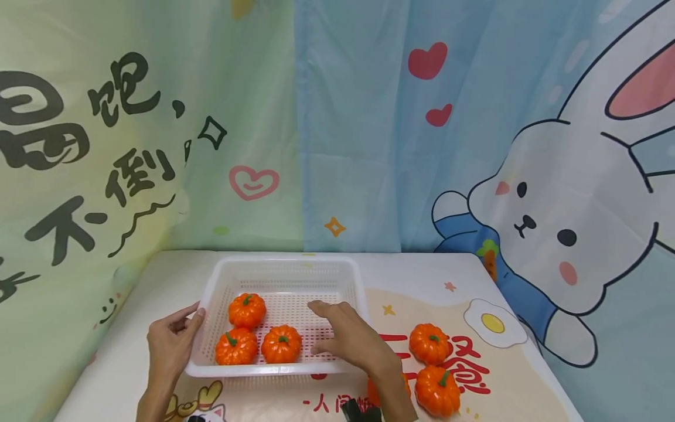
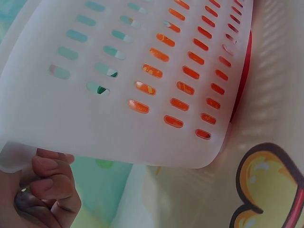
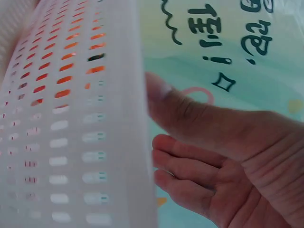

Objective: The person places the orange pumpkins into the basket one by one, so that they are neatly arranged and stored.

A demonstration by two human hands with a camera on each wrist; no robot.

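Note:
A white perforated plastic basket stands on the table with three small orange toy pumpkins in its left half. My left hand holds the basket's left rim, and in the left wrist view its fingers curl by the rim's edge. Above the right half of the basket is my right hand, thumb and fingers spread apart with nothing between them. To the right of the basket lie more toy pumpkins on the table; one is partly hidden behind my right forearm.
A printed cloth with red characters and a fried egg picture covers the table. Behind it hangs a curtain with a rabbit and hearts. A black object shows at the bottom edge near my right forearm.

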